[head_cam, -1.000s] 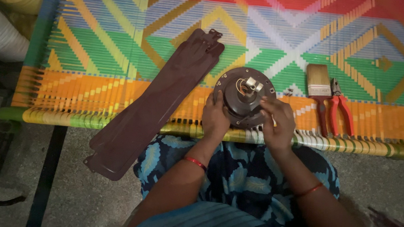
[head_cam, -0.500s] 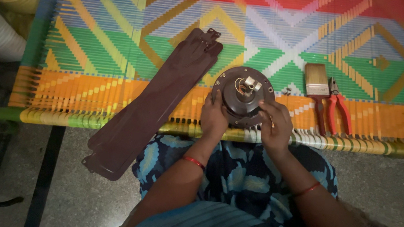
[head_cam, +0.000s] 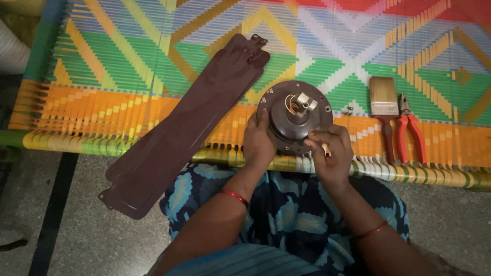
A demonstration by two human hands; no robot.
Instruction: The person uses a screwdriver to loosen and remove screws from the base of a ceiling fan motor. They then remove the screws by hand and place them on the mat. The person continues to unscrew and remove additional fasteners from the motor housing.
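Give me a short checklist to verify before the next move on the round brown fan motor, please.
1. Left hand steadies the round brown fan motor: ok.
2. Right hand holds a small pale tool at the rim: ok; tool type: cannot tell.
3. Motor rests fully on the woven cot: not ok, it sits at the edge.
4. Red-handled pliers and paintbrush lie beside it: ok.
5. Long brown fan blade overhangs the edge: not ok.

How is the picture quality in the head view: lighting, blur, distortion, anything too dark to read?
Head view: light falls evenly on the woven cot, its colours vivid; the floor at the left edge sinks into shadow. The fan motor housing is dark, little surface detail. The left hand and right hand are fairly sharp. Straight cot edges bow slightly, a wide-angle effect. No strong glare.
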